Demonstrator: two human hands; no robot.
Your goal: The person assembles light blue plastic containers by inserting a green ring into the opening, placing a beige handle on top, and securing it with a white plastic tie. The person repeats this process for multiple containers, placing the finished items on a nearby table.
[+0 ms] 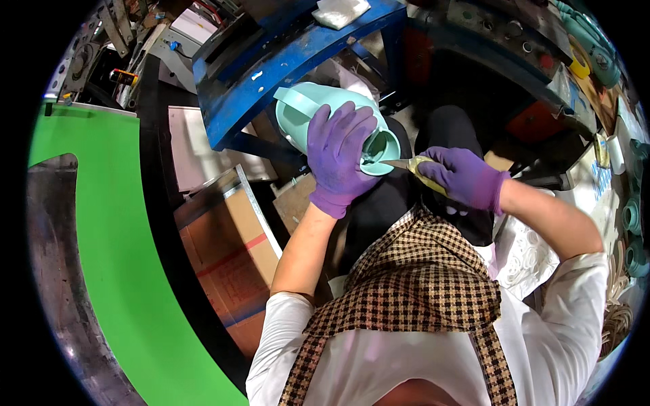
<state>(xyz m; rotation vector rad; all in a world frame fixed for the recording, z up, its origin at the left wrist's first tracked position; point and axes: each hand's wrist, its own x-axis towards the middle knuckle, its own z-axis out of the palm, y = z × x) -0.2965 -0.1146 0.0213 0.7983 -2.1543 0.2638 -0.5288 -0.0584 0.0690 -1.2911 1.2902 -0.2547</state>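
A mint-green plastic jug [296, 125] lies tilted above my lap, its round mouth turned toward my right side and its handle at the upper left. My left hand [338, 149], in a purple glove, is wrapped over the jug near the mouth. In my purple-gloved right hand [460, 177] is a knife [426, 177] with a yellowish handle. The blade tip is at the jug's rim; whether it cuts in cannot be made out. My left palm hides part of the jug's body.
A blue metal bench [271, 74] stands ahead, with a white folded cloth [340, 11] on it. Left are a green surface [112, 223] and a cardboard box [227, 271]. A dark machine panel [501, 30] is at far right. More mint-green parts [634, 257] line the right edge, beyond a clear bag [525, 254].
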